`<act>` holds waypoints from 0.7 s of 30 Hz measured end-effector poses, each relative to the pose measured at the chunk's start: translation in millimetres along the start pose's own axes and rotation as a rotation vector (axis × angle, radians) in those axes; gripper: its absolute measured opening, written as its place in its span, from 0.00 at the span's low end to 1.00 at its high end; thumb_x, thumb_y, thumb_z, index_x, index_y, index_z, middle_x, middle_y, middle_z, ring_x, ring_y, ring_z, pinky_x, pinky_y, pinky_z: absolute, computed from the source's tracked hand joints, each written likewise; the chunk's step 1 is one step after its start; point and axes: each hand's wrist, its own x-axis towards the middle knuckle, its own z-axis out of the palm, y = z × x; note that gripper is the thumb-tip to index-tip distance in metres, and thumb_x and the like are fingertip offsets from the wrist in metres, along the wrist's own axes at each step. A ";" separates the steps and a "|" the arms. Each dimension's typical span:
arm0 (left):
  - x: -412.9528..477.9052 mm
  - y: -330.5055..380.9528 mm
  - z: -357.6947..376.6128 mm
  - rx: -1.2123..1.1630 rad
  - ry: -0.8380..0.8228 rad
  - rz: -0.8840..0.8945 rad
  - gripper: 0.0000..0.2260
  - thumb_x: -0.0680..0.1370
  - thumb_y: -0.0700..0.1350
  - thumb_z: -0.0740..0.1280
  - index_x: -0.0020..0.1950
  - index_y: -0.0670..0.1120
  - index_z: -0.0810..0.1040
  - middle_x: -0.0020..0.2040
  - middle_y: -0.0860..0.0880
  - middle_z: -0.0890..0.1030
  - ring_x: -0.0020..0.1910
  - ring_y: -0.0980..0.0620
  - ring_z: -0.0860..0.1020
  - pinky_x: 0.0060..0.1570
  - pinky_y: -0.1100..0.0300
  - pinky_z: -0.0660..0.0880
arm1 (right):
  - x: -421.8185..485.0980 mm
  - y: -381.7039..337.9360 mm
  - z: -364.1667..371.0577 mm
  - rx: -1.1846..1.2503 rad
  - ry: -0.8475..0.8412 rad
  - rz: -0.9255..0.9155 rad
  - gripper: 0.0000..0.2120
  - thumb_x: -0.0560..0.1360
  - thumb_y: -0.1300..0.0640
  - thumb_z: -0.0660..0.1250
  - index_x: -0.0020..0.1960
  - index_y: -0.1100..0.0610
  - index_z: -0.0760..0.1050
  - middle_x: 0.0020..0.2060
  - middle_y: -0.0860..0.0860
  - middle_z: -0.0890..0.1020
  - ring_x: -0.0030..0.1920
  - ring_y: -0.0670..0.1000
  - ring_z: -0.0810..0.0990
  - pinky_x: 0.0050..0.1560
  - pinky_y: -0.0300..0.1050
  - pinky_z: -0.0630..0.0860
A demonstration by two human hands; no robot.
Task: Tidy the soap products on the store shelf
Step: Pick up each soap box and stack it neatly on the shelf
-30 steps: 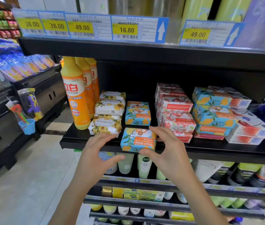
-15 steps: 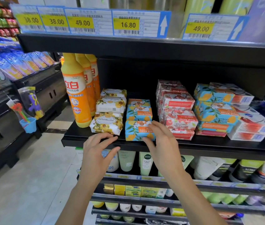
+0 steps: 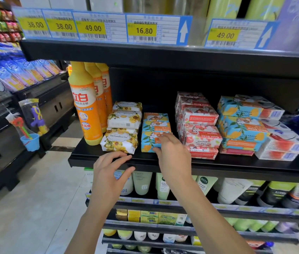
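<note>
**Right hand on the front blue soap box, left hand free**

Your right hand [image 3: 173, 158] sits at the centre of the frame, on the front blue Goat Soap box [image 3: 147, 143]. The fingers lie fairly straight over the box's top right corner and the thumb touches its front face, so the hand presses rather than clasps. That box lies flat near the front edge of the black shelf [image 3: 236, 166], first in a short row of matching blue boxes [image 3: 156, 123] that runs back toward the rear panel.

Your left hand [image 3: 111, 173] is lower and left of centre, in front of the shelf lip. Its fingers are spread and loose and it holds nothing. The fingertips are just below the floral-wrapped soaps [image 3: 120, 141], which stand piled immediately left of the blue box. You cannot tell whether they touch the lip.

Left of the floral soaps stand three orange detergent bottles [image 3: 85, 107], upright and one behind another. Right of your hand are the pink soap boxes [image 3: 200, 136], stacked in two layers, and further right a stack of larger blue boxes [image 3: 242, 129] lying at slightly uneven angles.

Yellow price tags [image 3: 142, 31] line the shelf edge along the top of the frame. Tubes [image 3: 142, 182] fill the shelf below your hands.
</note>
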 end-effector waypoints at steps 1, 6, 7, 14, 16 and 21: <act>-0.2 0.2 0.4 0.002 0.002 -0.002 0.14 0.76 0.53 0.75 0.59 0.50 0.85 0.58 0.59 0.78 0.60 0.60 0.70 0.65 0.55 0.66 | 3.0 -1.7 0.3 -0.009 -0.004 -0.003 0.15 0.70 0.56 0.81 0.52 0.61 0.83 0.54 0.56 0.85 0.51 0.57 0.85 0.41 0.48 0.80; -0.2 3.4 -0.6 0.005 -0.008 -0.012 0.15 0.73 0.51 0.73 0.59 0.49 0.86 0.58 0.59 0.78 0.60 0.61 0.69 0.64 0.55 0.66 | 9.7 0.9 -6.1 0.051 -0.041 -0.041 0.15 0.78 0.55 0.73 0.62 0.60 0.80 0.62 0.54 0.81 0.60 0.56 0.81 0.50 0.50 0.79; -0.6 3.8 -1.0 0.008 -0.011 -0.014 0.15 0.74 0.51 0.73 0.59 0.49 0.86 0.58 0.59 0.78 0.60 0.61 0.70 0.64 0.54 0.67 | 8.0 2.3 -10.6 0.095 -0.032 -0.068 0.15 0.78 0.56 0.73 0.63 0.59 0.80 0.63 0.54 0.81 0.60 0.56 0.81 0.53 0.50 0.79; -1.7 5.3 -1.6 0.042 -0.018 -0.033 0.16 0.72 0.42 0.79 0.59 0.48 0.86 0.57 0.57 0.79 0.60 0.61 0.69 0.64 0.55 0.65 | 5.7 41.8 -84.6 0.260 0.253 -0.096 0.15 0.79 0.54 0.71 0.63 0.58 0.81 0.59 0.51 0.81 0.62 0.50 0.78 0.67 0.43 0.72; -1.7 6.0 -1.2 0.048 -0.018 -0.053 0.16 0.72 0.42 0.80 0.59 0.48 0.86 0.58 0.55 0.80 0.60 0.59 0.70 0.64 0.55 0.64 | 14.6 66.2 -110.3 0.213 0.307 -0.019 0.16 0.78 0.54 0.73 0.64 0.58 0.80 0.60 0.52 0.80 0.63 0.51 0.77 0.68 0.43 0.70; -0.9 7.5 -1.4 0.035 -0.018 -0.065 0.14 0.73 0.47 0.78 0.58 0.47 0.86 0.57 0.51 0.82 0.60 0.54 0.72 0.64 0.50 0.67 | 47.1 133.8 -141.1 0.089 0.146 0.204 0.29 0.74 0.49 0.77 0.71 0.60 0.75 0.68 0.57 0.75 0.69 0.59 0.73 0.71 0.53 0.69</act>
